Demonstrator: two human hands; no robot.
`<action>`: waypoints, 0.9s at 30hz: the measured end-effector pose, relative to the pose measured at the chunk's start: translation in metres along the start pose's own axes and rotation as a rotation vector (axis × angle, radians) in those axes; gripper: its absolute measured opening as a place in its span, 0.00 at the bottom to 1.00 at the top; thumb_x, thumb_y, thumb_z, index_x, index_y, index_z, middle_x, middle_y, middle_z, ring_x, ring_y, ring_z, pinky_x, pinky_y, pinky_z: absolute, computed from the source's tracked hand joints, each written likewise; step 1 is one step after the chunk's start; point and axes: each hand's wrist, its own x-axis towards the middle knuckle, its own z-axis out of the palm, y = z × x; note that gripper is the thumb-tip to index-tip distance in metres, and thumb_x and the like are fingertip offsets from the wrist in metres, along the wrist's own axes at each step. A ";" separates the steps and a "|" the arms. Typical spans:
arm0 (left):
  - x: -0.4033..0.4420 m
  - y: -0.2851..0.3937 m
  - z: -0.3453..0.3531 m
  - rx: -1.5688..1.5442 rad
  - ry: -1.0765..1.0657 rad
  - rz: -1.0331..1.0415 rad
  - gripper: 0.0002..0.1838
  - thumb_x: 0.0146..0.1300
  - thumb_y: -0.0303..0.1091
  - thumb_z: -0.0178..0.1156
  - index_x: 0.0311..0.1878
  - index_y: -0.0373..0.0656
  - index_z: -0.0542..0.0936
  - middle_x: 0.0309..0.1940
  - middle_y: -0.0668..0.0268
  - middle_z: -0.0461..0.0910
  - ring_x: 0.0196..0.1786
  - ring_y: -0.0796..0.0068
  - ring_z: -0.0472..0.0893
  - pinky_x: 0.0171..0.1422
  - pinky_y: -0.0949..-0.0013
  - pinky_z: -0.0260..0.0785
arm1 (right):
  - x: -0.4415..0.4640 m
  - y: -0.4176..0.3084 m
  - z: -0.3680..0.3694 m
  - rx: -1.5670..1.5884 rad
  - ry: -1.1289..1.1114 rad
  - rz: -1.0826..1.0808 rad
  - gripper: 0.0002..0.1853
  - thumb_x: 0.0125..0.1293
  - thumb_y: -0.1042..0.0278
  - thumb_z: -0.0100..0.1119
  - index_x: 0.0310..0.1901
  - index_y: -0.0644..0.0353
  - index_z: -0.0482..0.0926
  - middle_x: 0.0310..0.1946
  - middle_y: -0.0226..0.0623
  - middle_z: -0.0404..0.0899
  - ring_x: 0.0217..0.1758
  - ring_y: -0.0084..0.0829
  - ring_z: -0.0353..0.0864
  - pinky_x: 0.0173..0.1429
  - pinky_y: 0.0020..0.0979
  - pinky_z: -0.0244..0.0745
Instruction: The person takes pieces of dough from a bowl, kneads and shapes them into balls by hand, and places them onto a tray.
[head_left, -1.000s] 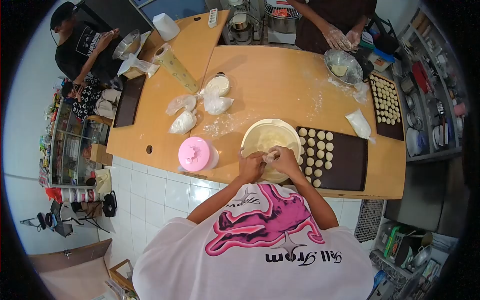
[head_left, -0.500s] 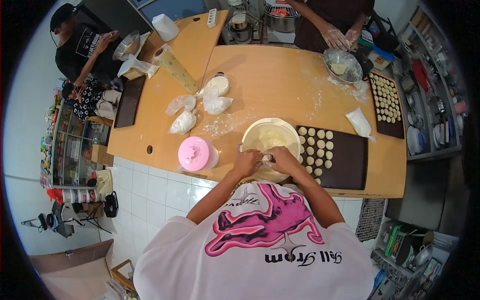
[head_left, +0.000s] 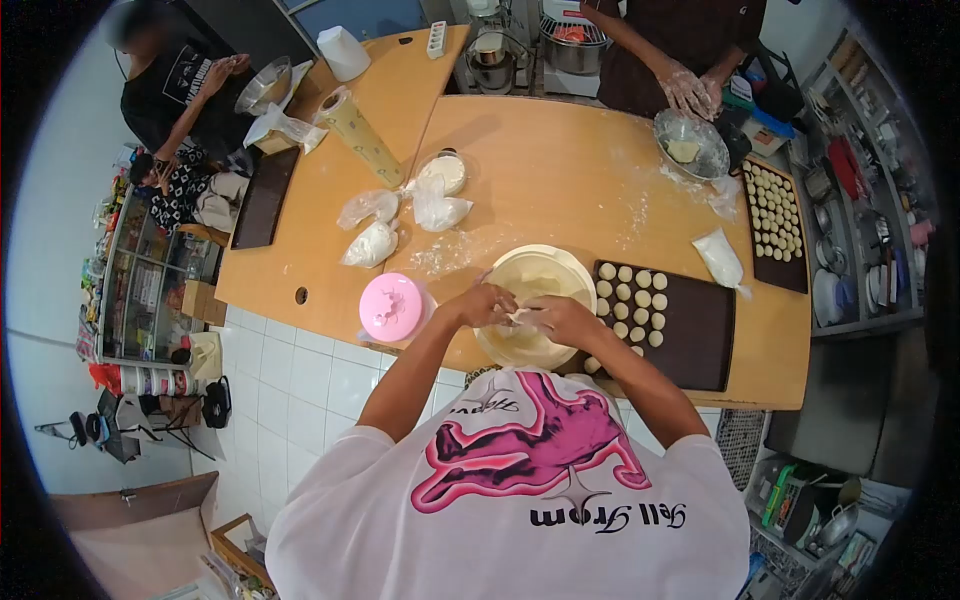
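My left hand (head_left: 487, 304) and my right hand (head_left: 556, 319) meet over a cream-coloured bowl (head_left: 575, 268) near the table's front edge. Between their fingertips is a small pale piece of dough (head_left: 517, 317), pinched from both sides; my fingers partly cover it. Pale dough or flour coats the inside of the bowl, though its lower part is hidden by my hands. Right of the bowl lies a dark baking tray (head_left: 692, 330) with rows of round dough balls (head_left: 639, 299) on its left side. My right forearm passes over the tray's near left corner.
A pink-lidded container (head_left: 391, 307) stands left of the bowl. Bags of white powder (head_left: 371, 244) and a plastic wrap roll (head_left: 361, 137) lie beyond. Across the table, a person's floury hands (head_left: 690, 92) are above a metal bowl (head_left: 692, 143). A filled tray (head_left: 776, 225) sits far right.
My hands have shifted slightly left over the bowl, and their fingers have opened out a little around the dough. The view has tilted slightly. The person across has moved their hands a little.
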 end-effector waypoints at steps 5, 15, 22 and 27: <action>-0.003 0.012 0.025 0.112 0.154 -0.074 0.14 0.51 0.45 0.67 0.39 0.50 0.85 0.41 0.63 0.83 0.50 0.60 0.80 0.70 0.42 0.46 | 0.007 -0.024 0.002 0.577 0.034 0.781 0.16 0.60 0.70 0.62 0.50 0.63 0.79 0.34 0.43 0.82 0.34 0.29 0.85 0.37 0.30 0.80; -0.005 0.037 0.024 0.268 0.072 -0.273 0.13 0.53 0.45 0.67 0.40 0.52 0.85 0.43 0.66 0.81 0.55 0.62 0.77 0.67 0.28 0.42 | 0.001 -0.013 0.013 0.419 -0.046 0.623 0.16 0.55 0.74 0.65 0.47 0.66 0.81 0.29 0.45 0.84 0.30 0.29 0.85 0.35 0.30 0.79; -0.004 0.041 0.000 0.121 -0.055 -0.339 0.16 0.56 0.49 0.66 0.45 0.53 0.84 0.51 0.68 0.79 0.60 0.63 0.74 0.69 0.28 0.35 | 0.004 -0.018 -0.013 0.222 -0.074 0.316 0.17 0.52 0.75 0.67 0.46 0.59 0.83 0.39 0.45 0.84 0.37 0.37 0.84 0.43 0.31 0.78; -0.016 0.032 0.001 0.031 -0.041 -0.309 0.26 0.54 0.50 0.67 0.57 0.57 0.78 0.56 0.66 0.77 0.66 0.62 0.70 0.71 0.31 0.35 | 0.005 -0.016 -0.050 0.515 0.051 0.629 0.16 0.57 0.72 0.66 0.48 0.62 0.81 0.35 0.44 0.84 0.35 0.31 0.83 0.42 0.30 0.79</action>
